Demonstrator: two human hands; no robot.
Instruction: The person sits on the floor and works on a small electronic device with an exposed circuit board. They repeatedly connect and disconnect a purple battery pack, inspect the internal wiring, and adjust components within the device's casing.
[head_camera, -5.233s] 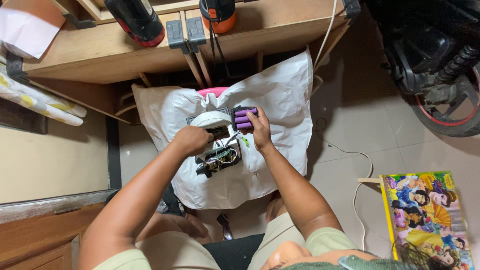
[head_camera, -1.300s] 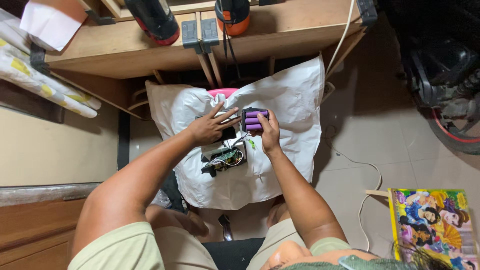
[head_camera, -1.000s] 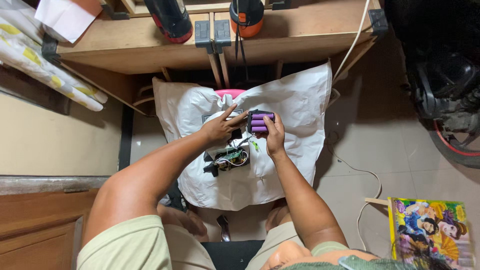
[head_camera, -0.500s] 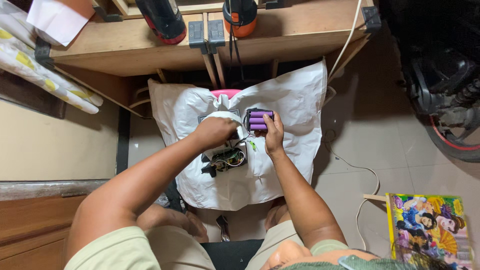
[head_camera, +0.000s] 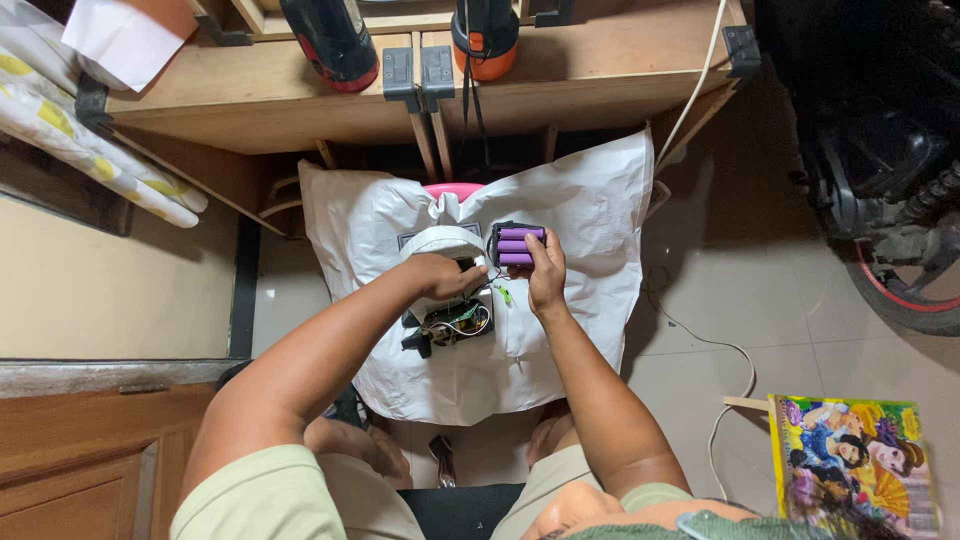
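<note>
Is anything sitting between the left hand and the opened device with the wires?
Nothing visible does. The left hand already rests on the upper edge of the opened device on the white sack. The right hand holds the purple battery pack off to the side.

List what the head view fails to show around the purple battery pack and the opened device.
- Left hand: its fingertips curl out of sight over the opened device.
- Purple battery pack: the right hand covers its lower edge; its grip is only partly seen.
- Wires and circuit board: too small to make out.
- Motorcycle: cut off by the frame's right edge.
</note>
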